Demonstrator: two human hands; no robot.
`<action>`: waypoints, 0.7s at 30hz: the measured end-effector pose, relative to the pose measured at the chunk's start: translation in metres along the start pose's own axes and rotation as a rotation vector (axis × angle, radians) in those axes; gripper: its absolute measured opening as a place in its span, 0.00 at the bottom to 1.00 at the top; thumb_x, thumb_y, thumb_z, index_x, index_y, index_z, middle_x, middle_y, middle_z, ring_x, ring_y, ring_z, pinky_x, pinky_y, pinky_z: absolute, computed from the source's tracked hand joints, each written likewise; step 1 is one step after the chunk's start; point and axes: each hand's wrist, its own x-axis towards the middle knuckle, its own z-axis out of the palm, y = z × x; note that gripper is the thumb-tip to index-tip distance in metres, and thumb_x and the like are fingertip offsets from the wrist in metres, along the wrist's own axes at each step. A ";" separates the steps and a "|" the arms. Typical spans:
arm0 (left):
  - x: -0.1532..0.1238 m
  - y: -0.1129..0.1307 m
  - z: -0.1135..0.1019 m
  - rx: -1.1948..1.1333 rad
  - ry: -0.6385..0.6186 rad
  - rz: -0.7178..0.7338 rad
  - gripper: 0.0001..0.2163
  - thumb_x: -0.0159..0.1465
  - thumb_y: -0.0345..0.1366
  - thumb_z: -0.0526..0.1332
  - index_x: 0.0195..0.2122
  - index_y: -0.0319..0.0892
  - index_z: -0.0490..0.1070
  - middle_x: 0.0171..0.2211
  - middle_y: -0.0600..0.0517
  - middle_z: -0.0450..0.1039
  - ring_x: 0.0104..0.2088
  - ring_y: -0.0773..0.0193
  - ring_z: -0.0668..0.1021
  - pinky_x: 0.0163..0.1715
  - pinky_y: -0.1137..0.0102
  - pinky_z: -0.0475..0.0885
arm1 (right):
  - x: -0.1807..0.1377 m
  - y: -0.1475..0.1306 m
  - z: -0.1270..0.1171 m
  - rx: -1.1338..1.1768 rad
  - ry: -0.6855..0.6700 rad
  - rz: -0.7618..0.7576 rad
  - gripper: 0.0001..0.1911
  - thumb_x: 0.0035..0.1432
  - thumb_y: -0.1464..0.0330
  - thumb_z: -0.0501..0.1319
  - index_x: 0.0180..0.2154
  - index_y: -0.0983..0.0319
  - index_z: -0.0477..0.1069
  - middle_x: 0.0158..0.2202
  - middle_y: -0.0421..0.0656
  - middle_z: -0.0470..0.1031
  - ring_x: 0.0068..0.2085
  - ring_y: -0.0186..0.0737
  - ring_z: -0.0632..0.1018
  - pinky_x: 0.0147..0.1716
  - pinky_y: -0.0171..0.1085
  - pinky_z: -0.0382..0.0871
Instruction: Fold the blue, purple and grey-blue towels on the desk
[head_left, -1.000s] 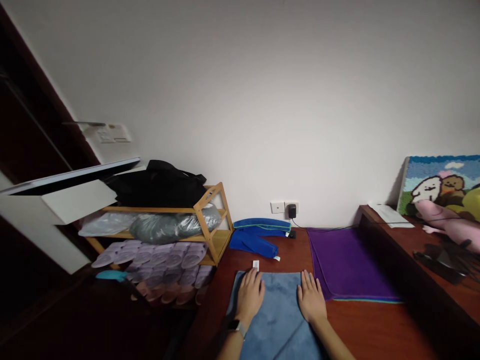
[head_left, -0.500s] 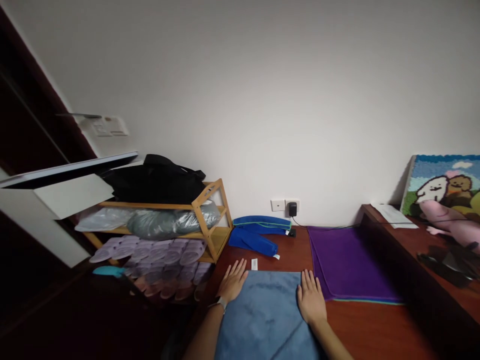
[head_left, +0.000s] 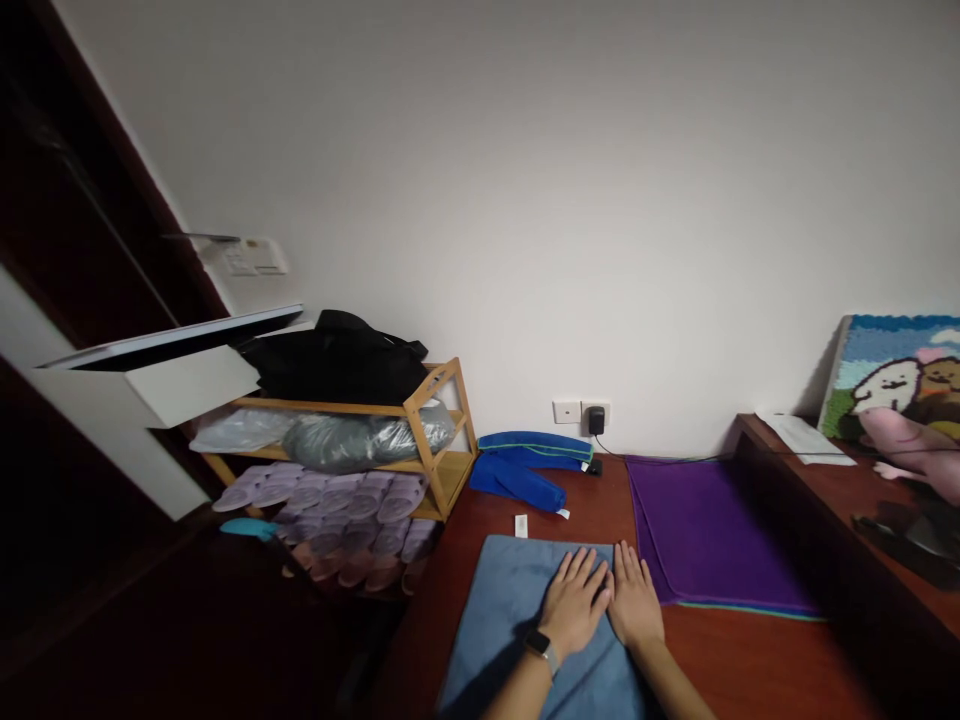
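Observation:
A grey-blue cloth [head_left: 499, 600] lies spread on the reddish-brown wooden tabletop, with a white tag at its far edge. My left hand [head_left: 576, 600], wearing a watch at the wrist, rests flat on the cloth toward its far right corner. Beside it, my right hand [head_left: 634, 603] lies flat along the cloth's right edge, fingers stretched forward. The two hands are side by side, the left thumb and fingertips close to the right hand. Neither one grips anything.
Folded blue cloths [head_left: 525, 470] lie beyond, against the wall. A purple cloth [head_left: 705, 530] is spread on the right. A black plug [head_left: 596, 420] with a cord sits in the wall socket. Left stands a wooden rack [head_left: 442, 470] with slippers; right, a raised ledge holds a pink plush toy [head_left: 911, 455].
My left hand has moved right, from the cloth's left edge across to beside my right hand. The right hand stays at the right edge. The camera view has turned slightly left.

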 end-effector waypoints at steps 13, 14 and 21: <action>-0.058 -0.160 -0.052 0.093 -0.131 -0.301 0.26 0.76 0.51 0.43 0.72 0.52 0.53 0.73 0.51 0.54 0.72 0.59 0.58 0.70 0.57 0.54 | 0.001 -0.001 -0.002 -0.019 -0.018 0.026 0.35 0.68 0.61 0.39 0.71 0.72 0.50 0.74 0.48 0.50 0.74 0.46 0.52 0.72 0.46 0.43; -0.056 -0.162 -0.050 0.094 -0.134 -0.301 0.26 0.76 0.51 0.42 0.72 0.52 0.53 0.73 0.51 0.54 0.72 0.60 0.58 0.70 0.57 0.53 | 0.001 -0.001 -0.001 -0.015 -0.012 0.027 0.35 0.68 0.61 0.39 0.71 0.71 0.50 0.74 0.48 0.50 0.74 0.46 0.52 0.72 0.46 0.43; -0.050 -0.171 -0.048 0.105 -0.112 -0.332 0.28 0.75 0.51 0.41 0.72 0.45 0.55 0.70 0.49 0.60 0.70 0.58 0.61 0.70 0.57 0.55 | 0.001 -0.005 -0.008 -0.037 -0.029 0.042 0.34 0.69 0.62 0.39 0.71 0.70 0.49 0.74 0.47 0.49 0.74 0.45 0.52 0.72 0.48 0.41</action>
